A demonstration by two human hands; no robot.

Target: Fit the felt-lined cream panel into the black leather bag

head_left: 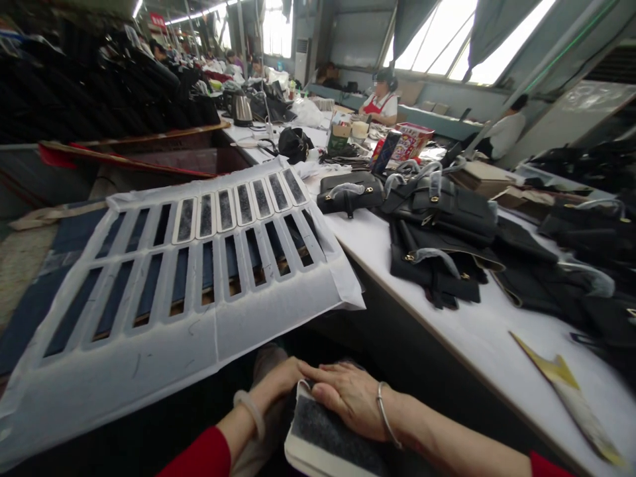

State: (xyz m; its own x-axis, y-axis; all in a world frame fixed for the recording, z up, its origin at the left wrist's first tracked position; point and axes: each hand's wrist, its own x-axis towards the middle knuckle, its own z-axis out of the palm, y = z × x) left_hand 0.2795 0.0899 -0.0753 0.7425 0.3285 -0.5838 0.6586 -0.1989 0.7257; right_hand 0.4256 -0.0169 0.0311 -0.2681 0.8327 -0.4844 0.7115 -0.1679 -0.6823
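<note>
At the bottom centre, a flat dark panel with a pale border (330, 434) lies low in front of my body, over my lap. Across its far end rests my right hand (350, 394), thumb and palm on the dark face and fingers stretched towards the left. My left hand (285, 374) is at the panel's far left corner; its fingertips meet the right hand's fingers and are partly hidden, so their grip does not show. Beyond the hands spreads a white translucent sheet with rows of slots (199, 344). Several similar pale-bordered panels (209, 215) fill slots in its back row.
Right of me is a white table (447, 331) bearing black bags (437, 258) with wrapped handles and a yellowish, pointed flat piece (566, 391). Further back are a metal kettle (242, 109) and a patterned box (412, 140). A person in a red apron (380, 106) sits behind.
</note>
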